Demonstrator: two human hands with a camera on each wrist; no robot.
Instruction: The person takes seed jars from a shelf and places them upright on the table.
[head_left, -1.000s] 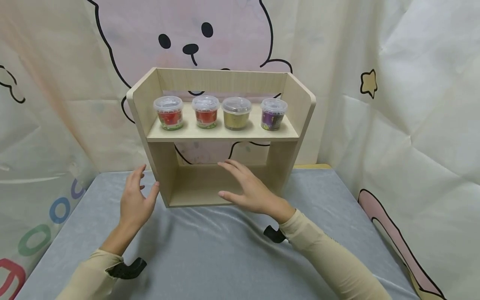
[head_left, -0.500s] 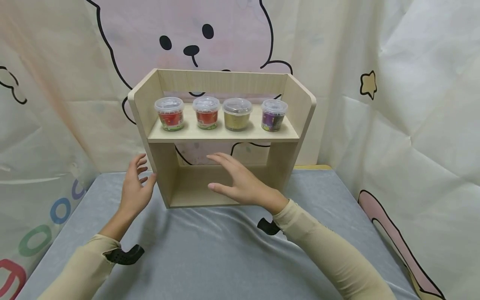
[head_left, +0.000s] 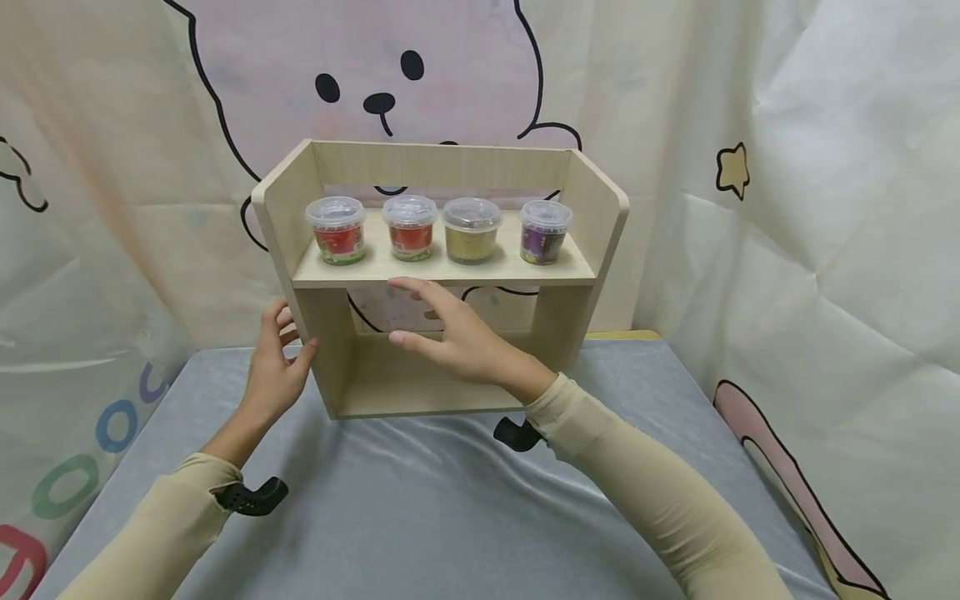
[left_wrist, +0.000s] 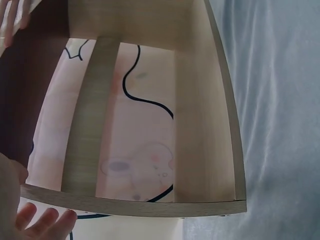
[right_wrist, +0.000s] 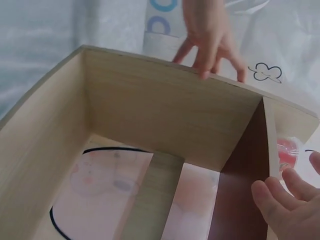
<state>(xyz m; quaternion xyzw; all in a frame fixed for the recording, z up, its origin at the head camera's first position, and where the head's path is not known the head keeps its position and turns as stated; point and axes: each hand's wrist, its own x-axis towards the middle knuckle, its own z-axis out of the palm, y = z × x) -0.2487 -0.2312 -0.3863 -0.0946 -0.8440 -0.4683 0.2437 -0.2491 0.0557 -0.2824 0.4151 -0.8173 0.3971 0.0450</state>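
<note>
A light wooden two-tier shelf [head_left: 442, 282] stands on the cloth-covered table. Four lidded plastic tubs line its upper board: a red tub [head_left: 339, 232], another red tub [head_left: 411, 229], a yellow tub [head_left: 471, 232] and a purple tub [head_left: 544, 233]. At the shelf's left panel is my left hand [head_left: 273, 371], thumb by the front edge and fingers along the outside; how firmly it touches cannot be told. My right hand [head_left: 468, 342] hovers before the lower compartment, fingers extended and holding nothing, their tips near the front edge of the upper board.
Blue-grey cloth [head_left: 420, 517] covers the table. Behind the shelf hangs a curtain [head_left: 465, 67] with a cartoon bear, and pale printed sheets [head_left: 847, 208] enclose the sides. The shelf's back is partly unfilled, with a crosspiece [left_wrist: 90, 120] across it.
My right hand has moved left and up toward the upper board's edge. My left hand has risen slightly along the left panel. The shelf and tubs have stayed in place.
</note>
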